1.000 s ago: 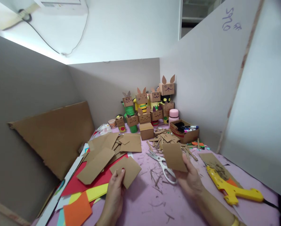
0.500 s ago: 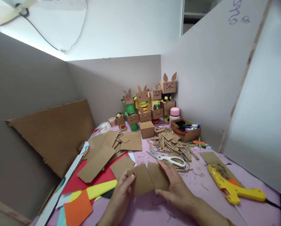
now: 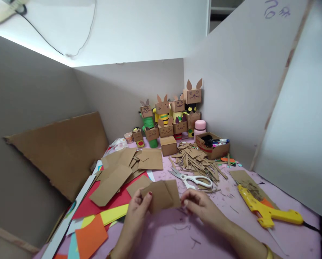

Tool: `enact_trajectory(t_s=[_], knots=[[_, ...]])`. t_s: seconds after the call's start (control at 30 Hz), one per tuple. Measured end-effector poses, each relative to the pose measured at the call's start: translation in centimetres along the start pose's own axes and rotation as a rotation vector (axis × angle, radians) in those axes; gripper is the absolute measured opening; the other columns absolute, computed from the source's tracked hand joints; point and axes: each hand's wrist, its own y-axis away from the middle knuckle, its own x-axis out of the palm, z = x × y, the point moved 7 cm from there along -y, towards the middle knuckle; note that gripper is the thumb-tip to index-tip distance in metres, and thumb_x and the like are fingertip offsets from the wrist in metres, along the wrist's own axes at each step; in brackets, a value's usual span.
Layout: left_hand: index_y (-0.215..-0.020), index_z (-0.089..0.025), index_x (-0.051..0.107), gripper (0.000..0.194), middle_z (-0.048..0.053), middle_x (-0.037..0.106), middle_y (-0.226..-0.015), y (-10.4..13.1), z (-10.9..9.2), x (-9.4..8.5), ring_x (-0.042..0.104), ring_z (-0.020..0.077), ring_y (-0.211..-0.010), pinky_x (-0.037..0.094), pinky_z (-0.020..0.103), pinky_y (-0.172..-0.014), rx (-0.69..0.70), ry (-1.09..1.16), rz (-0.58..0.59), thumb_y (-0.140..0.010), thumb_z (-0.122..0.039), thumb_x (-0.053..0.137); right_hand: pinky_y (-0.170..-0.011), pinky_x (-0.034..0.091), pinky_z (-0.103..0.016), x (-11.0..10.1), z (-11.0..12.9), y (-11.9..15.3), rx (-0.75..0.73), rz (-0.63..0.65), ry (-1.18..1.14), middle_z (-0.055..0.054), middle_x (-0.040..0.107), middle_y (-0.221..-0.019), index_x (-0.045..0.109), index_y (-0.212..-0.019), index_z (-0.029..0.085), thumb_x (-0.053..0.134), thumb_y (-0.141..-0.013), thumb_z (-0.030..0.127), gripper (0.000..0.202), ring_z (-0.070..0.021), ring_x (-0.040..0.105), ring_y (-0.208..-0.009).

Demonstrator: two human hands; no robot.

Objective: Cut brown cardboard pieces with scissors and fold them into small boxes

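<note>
Two brown cardboard pieces [image 3: 161, 196] overlap in my left hand [image 3: 139, 205], with the thumb on their face and the fingers behind. A seam runs down the right part where one piece lies over the other. My right hand [image 3: 197, 205] is at their right edge, its fingers curled in with thumb and fingertips close together. Whether those fingertips grip the edge or something small is too unclear to tell. Just beyond the hands lie white-handled scissors [image 3: 194, 180], blades apart and pointing to the left.
Cardboard sheets [image 3: 110, 185] and coloured paper [image 3: 92, 233] lie on the left. Behind the scissors is a heap of cardboard scraps [image 3: 194, 162]. A yellow glue gun [image 3: 268, 212] rests at right. Cardboard animal figures [image 3: 164, 108], a plain box [image 3: 168, 145], a pink bottle [image 3: 200, 129] and a pen box [image 3: 212, 145] stand behind.
The two cardboard pieces were side by side with a gap, one in each hand; now they overlap in my left hand. My right hand's fingers have drawn back and curled.
</note>
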Motion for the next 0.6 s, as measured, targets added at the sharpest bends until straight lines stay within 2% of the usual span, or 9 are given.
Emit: enact_trajectory(t_s=[0.07,0.13,0.17,0.2,0.27,0.33,0.43,0.53,0.6], knots=[[-0.081,-0.019,0.062,0.028,0.0,0.071,-0.077,-0.4,-0.8,-1.0,0.063,0.0142,-0.067,0.048,0.022,-0.063,0.027,0.034,-0.066,-0.063,-0.035,0.075,-0.051,0.048,-0.024,2.5,-0.2,0.9,0.059,0.304,-0.036,0.0,0.064,-0.064,0.068,-0.082,0.016,0.058,-0.074,0.027,0.017,-0.0135,0.06,-0.054],[-0.083,-0.019,0.061,0.028,0.0,0.071,-0.082,-0.6,-1.1,-1.7,0.063,0.0136,-0.071,0.048,0.022,-0.066,0.035,0.059,-0.105,-0.064,-0.037,0.073,-0.056,0.051,-0.026,4.8,-0.1,2.4,0.059,0.633,-0.046,-0.002,0.067,-0.07,0.073,-0.083,0.016,0.065,-0.067,0.032,0.024,-0.0152,0.063,-0.06],[-0.084,-0.019,0.061,0.029,0.0,0.071,-0.084,-0.6,-1.1,-1.8,0.064,0.0136,-0.072,0.048,0.022,-0.067,0.032,0.066,-0.114,-0.065,-0.037,0.073,-0.063,0.052,-0.029,4.9,0.1,2.4,0.024,0.637,-0.03,-0.003,0.069,-0.075,0.074,-0.084,0.016,0.07,-0.062,0.033,0.028,-0.0179,0.065,-0.067],[-0.085,-0.019,0.061,0.029,0.0,0.072,-0.084,-0.5,-0.9,-1.8,0.064,0.0135,-0.072,0.048,0.022,-0.067,0.027,0.068,-0.116,-0.065,-0.037,0.072,-0.075,0.05,-0.033,4.3,0.2,1.9,-0.026,0.534,-0.004,-0.005,0.069,-0.086,0.073,-0.089,0.018,0.072,-0.06,0.032,0.032,-0.0212,0.064,-0.081],[-0.088,-0.02,0.06,0.03,0.0,0.072,-0.083,-0.4,-0.5,-1.6,0.064,0.0136,-0.07,0.048,0.022,-0.064,0.011,0.061,-0.102,-0.067,-0.037,0.072,-0.094,0.039,-0.039,1.6,0.5,0.5,-0.098,0.165,0.042,-0.009,0.064,-0.108,0.069,-0.101,0.019,0.073,-0.064,0.033,0.039,-0.0265,0.055,-0.105],[-0.089,-0.019,0.061,0.03,0.001,0.072,-0.081,-0.1,0.0,-1.1,0.064,0.0144,-0.068,0.048,0.023,-0.062,-0.01,0.04,-0.067,-0.067,-0.036,0.071,-0.094,0.039,-0.043,-0.5,0.3,-0.2,-0.093,-0.092,0.037,-0.012,0.06,-0.113,0.063,-0.11,0.018,0.059,-0.079,0.042,0.039,-0.0269,0.052,-0.107],[-0.084,-0.017,0.062,0.025,0.004,0.072,-0.081,0.4,0.8,0.1,0.064,0.0169,-0.069,0.049,0.025,-0.063,-0.035,-0.013,0.014,-0.068,-0.033,0.072,-0.074,0.049,-0.036,-1.0,-0.3,-0.5,-0.03,-0.146,-0.034,-0.012,0.059,-0.105,0.052,-0.118,0.017,0.035,-0.091,0.049,0.045,-0.0232,0.058,-0.094],[-0.082,-0.016,0.062,0.02,0.007,0.071,-0.084,1.1,1.7,1.1,0.063,0.0201,-0.078,0.049,0.026,-0.067,-0.031,-0.082,0.09,-0.069,-0.028,0.072,-0.081,0.047,-0.033,0.0,-0.5,-0.3,-0.056,-0.058,-0.109,-0.008,0.058,-0.109,0.046,-0.121,0.02,0.045,-0.089,0.042,0.039,-0.0209,0.056,-0.1],[-0.088,-0.018,0.061,0.02,0.006,0.07,-0.088,1.7,2.1,1.4,0.062,0.0214,-0.085,0.048,0.028,-0.072,0.004,-0.193,0.108,-0.073,-0.028,0.068,-0.083,0.045,-0.033,0.7,-0.7,-0.2,-0.087,0.001,-0.136,-0.005,0.06,-0.102,0.046,-0.115,0.021,0.054,-0.084,0.032,0.033,-0.0202,0.057,-0.097]])
